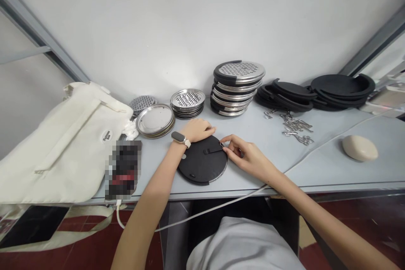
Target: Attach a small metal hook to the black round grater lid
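Note:
A round black disc (202, 162) with a thin metal rim lies flat on the table before me. It has a short black strap (212, 150) and a small oval slot. My left hand (198, 130), with a watch on its wrist, rests across the disc's far edge, its fingers loosely stretched to the right. At the disc's right edge my right hand (242, 152) pinches a small metal hook (221, 144) at the end of the strap. More loose metal hooks (295, 124) lie to the right, beyond my right hand.
Along the wall stand a tall stack of grater discs (238, 88), smaller grater plates (187, 103), metal plates (155, 120) and black rings (291, 95). A white bag (63, 147) and a phone (123, 171) lie left. A white cable (303, 158) crosses near a cream rounded object (360, 148).

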Tool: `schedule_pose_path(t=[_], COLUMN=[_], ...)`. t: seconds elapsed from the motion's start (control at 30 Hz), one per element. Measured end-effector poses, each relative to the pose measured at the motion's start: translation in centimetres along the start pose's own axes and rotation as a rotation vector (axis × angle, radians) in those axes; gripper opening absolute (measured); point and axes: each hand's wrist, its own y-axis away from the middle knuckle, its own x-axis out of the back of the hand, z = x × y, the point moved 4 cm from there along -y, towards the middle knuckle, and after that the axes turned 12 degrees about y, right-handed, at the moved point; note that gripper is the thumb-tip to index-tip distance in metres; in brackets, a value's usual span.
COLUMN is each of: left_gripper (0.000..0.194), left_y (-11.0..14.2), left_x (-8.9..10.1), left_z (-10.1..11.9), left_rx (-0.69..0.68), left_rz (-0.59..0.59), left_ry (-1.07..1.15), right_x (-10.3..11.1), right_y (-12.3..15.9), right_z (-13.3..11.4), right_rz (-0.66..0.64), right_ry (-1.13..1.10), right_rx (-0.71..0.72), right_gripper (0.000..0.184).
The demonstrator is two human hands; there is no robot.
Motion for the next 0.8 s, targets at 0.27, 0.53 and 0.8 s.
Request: schedule_pose_path(t=[0.27,0.53,0.8], left_gripper=[0.056,0.056,0.056], left_y=[-0.02,-0.01,-0.02], left_x=[-0.14,-0.16,-0.21], left_z=[-0.13,-0.12,-0.22], left_rx=[-0.009,-0.007,-0.009], left_rz=[0.000,0.003,-0.005], left_ry=[0.004,0.003,0.015], right_x=[-0.08,-0.09,-0.15], right_y=[-0.05,-0.11,-0.19], right_z=[0.03,-0.21,-0.22], right_rz=[0.000,-0.011,0.008], right_ry=[-0.022,0.013,-0.009], right_rx=[-0.017,-0.021,-0.014], right_gripper=[0.023,0.021,0.008])
